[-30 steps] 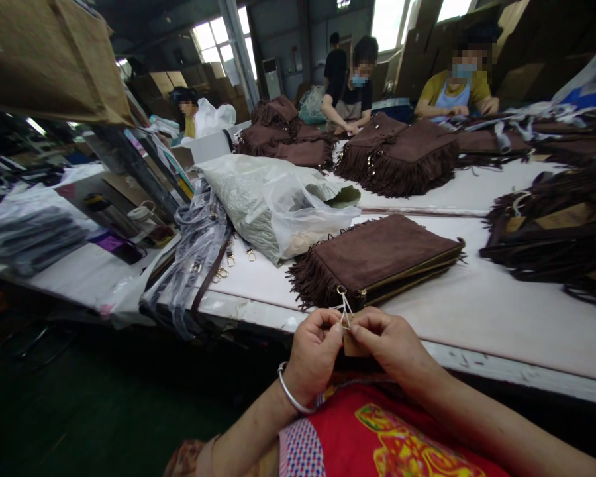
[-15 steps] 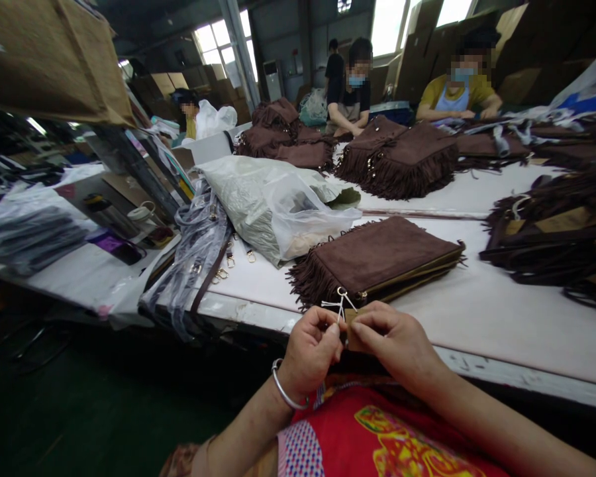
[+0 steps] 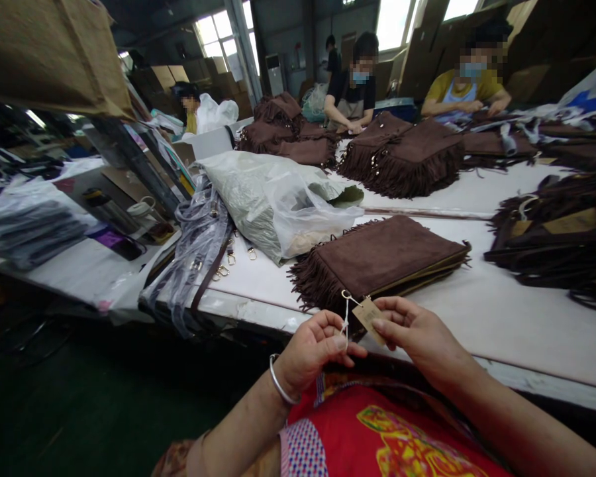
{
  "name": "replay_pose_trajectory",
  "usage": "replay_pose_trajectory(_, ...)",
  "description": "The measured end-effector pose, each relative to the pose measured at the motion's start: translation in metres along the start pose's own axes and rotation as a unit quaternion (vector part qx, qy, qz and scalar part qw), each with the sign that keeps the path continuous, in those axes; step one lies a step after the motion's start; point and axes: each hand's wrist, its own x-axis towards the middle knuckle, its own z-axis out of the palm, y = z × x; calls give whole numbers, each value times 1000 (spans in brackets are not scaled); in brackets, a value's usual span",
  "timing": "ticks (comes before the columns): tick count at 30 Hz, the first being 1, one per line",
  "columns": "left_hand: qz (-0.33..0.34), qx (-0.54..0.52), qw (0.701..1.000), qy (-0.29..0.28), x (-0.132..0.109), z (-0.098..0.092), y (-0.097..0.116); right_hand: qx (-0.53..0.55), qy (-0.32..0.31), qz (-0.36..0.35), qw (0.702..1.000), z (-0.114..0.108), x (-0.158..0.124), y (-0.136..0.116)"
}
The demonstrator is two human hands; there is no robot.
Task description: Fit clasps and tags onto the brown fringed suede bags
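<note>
A brown fringed handbag (image 3: 385,255) lies flat before me at the table's near edge, its zipped side towards me. From a small metal ring (image 3: 346,294) at its corner hangs a white string (image 3: 346,321), with a knot partway down. The string's lower end is pinched in my left hand (image 3: 318,348), which wears a silver bangle at the wrist. My right hand (image 3: 412,331) grips a tan cardboard hang tag (image 3: 369,319) between thumb and fingers. A strand of string runs from the tag up to the ring.
Plastic-wrapped straps (image 3: 191,252) and loose metal clasps (image 3: 223,268) lie to the left, beside a grey-white plastic bag (image 3: 278,205). More fringed bags are piled at the back (image 3: 402,152) and right (image 3: 551,232). Co-workers (image 3: 352,93) sit across the table.
My hands have moved apart slightly, and the right has turned the tag so its face shows. The string now hangs straighter from the ring, with its knot visible by my left fingers.
</note>
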Motion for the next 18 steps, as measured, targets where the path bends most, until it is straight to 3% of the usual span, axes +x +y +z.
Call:
replay_pose_trajectory(4,18,21,998,-55,0,-4,3,13,-39,28,999,-1,0,3)
replay_pose_trajectory(12,36,68,991,-111,-5,-4,23,-5,-4,80,997,-2,6,-6)
replay_pose_trajectory(18,30,135,983,-118,-10,-14,37,-97,-4,-3,995,-7,3,-18)
